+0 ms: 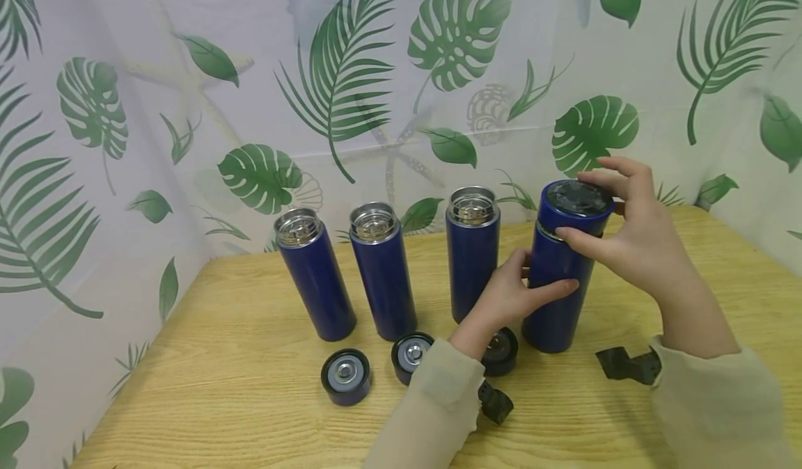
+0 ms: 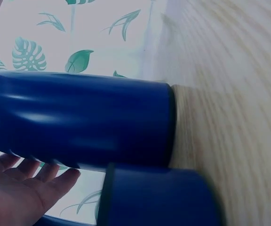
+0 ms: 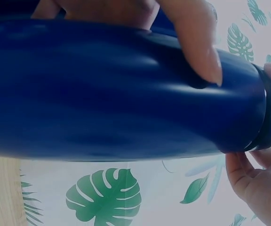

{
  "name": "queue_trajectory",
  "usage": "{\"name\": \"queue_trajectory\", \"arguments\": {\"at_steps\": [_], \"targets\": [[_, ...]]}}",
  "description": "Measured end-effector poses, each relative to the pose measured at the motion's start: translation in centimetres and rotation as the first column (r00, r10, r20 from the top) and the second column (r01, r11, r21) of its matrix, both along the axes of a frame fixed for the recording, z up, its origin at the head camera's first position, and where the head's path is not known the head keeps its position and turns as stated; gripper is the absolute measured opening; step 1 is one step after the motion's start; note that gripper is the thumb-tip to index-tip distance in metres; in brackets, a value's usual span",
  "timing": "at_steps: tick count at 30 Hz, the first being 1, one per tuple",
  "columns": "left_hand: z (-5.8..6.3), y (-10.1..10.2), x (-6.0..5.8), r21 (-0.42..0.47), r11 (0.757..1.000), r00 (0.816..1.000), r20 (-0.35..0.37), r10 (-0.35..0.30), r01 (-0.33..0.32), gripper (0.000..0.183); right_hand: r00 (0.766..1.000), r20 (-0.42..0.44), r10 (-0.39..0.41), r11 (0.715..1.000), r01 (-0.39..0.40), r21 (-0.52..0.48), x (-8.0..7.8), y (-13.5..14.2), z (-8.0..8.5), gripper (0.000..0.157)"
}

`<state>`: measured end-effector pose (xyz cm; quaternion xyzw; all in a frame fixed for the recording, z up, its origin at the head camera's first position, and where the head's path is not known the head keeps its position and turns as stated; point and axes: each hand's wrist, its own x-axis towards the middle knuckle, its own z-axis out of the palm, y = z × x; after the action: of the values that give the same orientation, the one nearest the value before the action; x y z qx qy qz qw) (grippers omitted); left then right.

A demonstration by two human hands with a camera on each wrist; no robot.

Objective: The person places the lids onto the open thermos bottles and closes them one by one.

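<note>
On headcam only: 1 lid top [image 1: 578,197]

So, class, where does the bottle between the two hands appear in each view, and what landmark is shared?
Head: bottle right of centre.
Left wrist: bottle sideways, left to middle.
Right wrist: bottle sideways, nearly full width.
Shared landmark: the left hand touching it.

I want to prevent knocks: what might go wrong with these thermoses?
The left hand is close to the neighbouring uncapped thermos and might tip it. The left sleeve, partly hiding a loose lid in the head view, might nudge it. The right hand holds another lid by its edge; it might slip.
</note>
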<state>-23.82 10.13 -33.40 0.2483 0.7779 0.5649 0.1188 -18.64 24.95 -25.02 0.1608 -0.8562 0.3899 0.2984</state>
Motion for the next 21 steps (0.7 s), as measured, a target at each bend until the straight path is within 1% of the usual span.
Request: {"name": "queue_trajectory", "arguments": {"at_steps": [3, 10, 14, 17, 19, 21], "targets": [[0.0, 0.0, 0.0, -0.012, 1.0, 1.0, 0.005, 0.004, -0.003, 0.05, 1.0, 0.005, -0.003, 1.0, 0.003, 0.003, 0.0, 0.0, -0.1, 0.087], [0.1, -0.1, -0.1, -0.001, 1.0, 1.0, 0.013, -0.011, 0.011, 0.049, 1.0, 0.023, -0.004, 1.0, 0.004, 0.005, 0.0, -0.1, 0.1, 0.086], [0.1, -0.1, -0.1, -0.004, 1.0, 1.0, 0.014, -0.012, 0.012, 0.049, 1.0, 0.029, -0.004, 1.0, 0.004, 0.003, -0.1, 0.0, 0.0, 0.082], [0.0, -0.1, -0.1, -0.01, 1.0, 1.0, 0.017, -0.006, 0.006, 0.05, 0.999, 0.038, 0.026, 0.999, -0.024, -0.037, -0.3, 0.4, -0.2, 0.074], [-0.1, -0.1, -0.1, -0.013, 1.0, 1.0, 0.02, -0.002, 0.002, 0.049, 0.996, 0.056, 0.075, 0.994, -0.069, -0.09, -0.5, 0.7, -0.5, 0.066], [-0.2, 0.0, -0.1, -0.016, 1.0, 1.0, 0.02, 0.001, -0.001, 0.049, 0.986, 0.095, 0.14, 0.98, -0.124, -0.155, -0.7, 1.2, -0.8, 0.059]]}}
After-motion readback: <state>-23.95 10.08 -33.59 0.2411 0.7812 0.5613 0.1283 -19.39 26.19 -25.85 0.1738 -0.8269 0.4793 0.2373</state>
